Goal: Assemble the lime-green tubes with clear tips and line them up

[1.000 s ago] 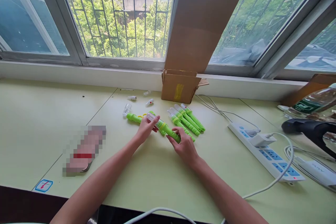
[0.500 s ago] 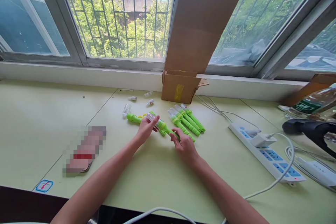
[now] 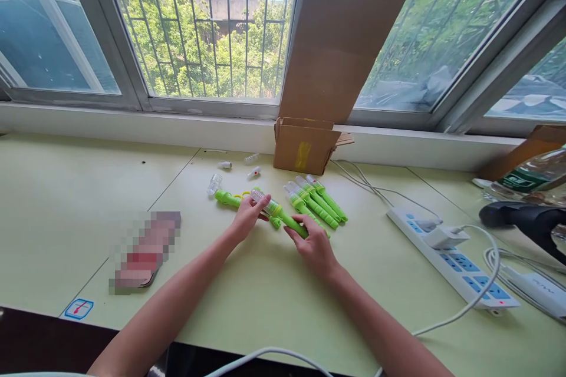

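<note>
A green stick-shaped toy point(image 3: 283, 217) with a clear cap lies slanted between my two hands at mid-table. My left hand point(image 3: 246, 218) pinches its clear capped end. My right hand point(image 3: 315, 244) grips its green handle end. Just right of it, three more green sticks point(image 3: 319, 200) with clear caps lie side by side. Another green piece point(image 3: 226, 198) with a yellow part lies to the left, and a loose clear cap point(image 3: 214, 184) lies beside it.
A small open cardboard box point(image 3: 304, 147) stands by the window sill under a leaning cardboard sheet point(image 3: 340, 41). Small clear parts point(image 3: 252, 172) lie near it. A white power strip point(image 3: 455, 259) with cables, a black tool point(image 3: 526, 218) and a bottle point(image 3: 530, 175) are at the right.
Both hands have stayed on the green stick with only slight finger shifts; the view has drifted a little.
</note>
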`<control>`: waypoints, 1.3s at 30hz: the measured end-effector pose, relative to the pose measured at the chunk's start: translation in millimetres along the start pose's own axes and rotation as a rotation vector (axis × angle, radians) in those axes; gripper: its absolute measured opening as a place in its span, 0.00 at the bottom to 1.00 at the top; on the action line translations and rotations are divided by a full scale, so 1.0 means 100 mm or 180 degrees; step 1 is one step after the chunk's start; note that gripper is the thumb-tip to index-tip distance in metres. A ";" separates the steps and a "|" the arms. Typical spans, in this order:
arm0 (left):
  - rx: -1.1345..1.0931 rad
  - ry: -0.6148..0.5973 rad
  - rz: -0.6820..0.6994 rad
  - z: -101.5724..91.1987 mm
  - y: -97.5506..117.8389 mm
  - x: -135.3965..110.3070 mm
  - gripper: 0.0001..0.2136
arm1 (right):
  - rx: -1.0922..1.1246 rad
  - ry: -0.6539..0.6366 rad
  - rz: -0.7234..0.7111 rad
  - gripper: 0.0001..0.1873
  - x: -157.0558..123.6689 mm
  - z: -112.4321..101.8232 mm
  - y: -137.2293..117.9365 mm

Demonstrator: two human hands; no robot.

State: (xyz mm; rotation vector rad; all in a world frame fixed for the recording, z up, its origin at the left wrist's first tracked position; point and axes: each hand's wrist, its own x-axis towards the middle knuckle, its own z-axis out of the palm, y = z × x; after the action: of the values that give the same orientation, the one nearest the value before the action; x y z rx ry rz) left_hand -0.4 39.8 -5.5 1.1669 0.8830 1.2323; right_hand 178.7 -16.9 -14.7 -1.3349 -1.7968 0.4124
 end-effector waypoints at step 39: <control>-0.0579 -0.0128 -0.0185 0.01 -0.02 0.01 0.17 | -0.0594 -0.0329 -0.0137 0.15 0.00 -0.02 -0.01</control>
State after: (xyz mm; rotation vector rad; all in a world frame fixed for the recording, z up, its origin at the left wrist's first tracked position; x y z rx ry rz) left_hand 1.3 41.1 -7.3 1.0106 0.7533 1.2113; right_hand 179.6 -18.0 -12.3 -1.4214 -1.9859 0.3008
